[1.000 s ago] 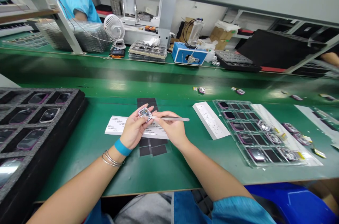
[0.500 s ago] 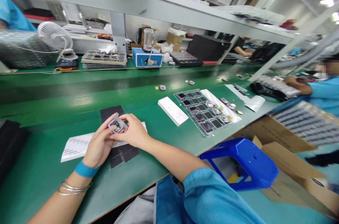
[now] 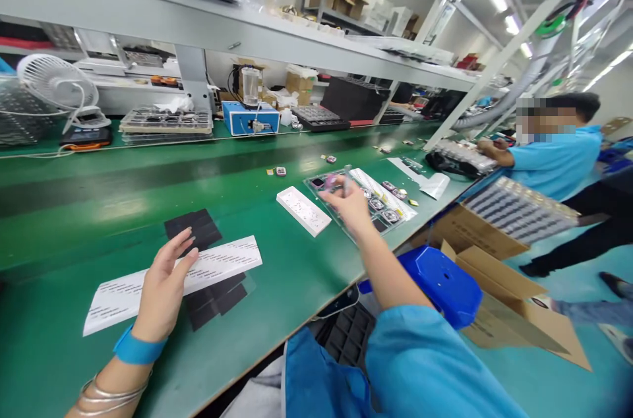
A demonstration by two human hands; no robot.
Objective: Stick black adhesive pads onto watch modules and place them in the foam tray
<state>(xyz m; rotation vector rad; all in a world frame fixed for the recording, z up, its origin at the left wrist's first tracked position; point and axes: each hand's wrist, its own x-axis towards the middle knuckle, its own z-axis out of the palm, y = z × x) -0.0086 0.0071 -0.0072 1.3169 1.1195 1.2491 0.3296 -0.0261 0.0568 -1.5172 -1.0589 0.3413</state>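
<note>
My left hand [image 3: 165, 279] is open, fingers apart, above a white printed strip of paper [image 3: 225, 263] that lies across black sheets [image 3: 195, 227]. It holds nothing. My right hand [image 3: 351, 204] is reached out over a clear plastic tray [image 3: 309, 186] of small square watch-like modules. Between its fingers is a small pinkish watch-like module [image 3: 330, 182], blurred by motion. A grey block [image 3: 347, 173] shows at the fingertips too. Left of the tray sits a white rectangular block [image 3: 303, 210] with dark specks on top.
Loose modules [image 3: 281, 171] lie farther back on the green bench [image 3: 148, 197]. A blue machine [image 3: 250, 118], a white fan [image 3: 57, 85] and stacked trays [image 3: 165, 121] line the rear. A blue stool [image 3: 442, 283] and an open carton [image 3: 524, 312] stand right, near a co-worker [image 3: 558, 157].
Both hands were together on the small module over the paper. My right hand has carried it right to the tray; my left hand has let go and opened. The view has turned right.
</note>
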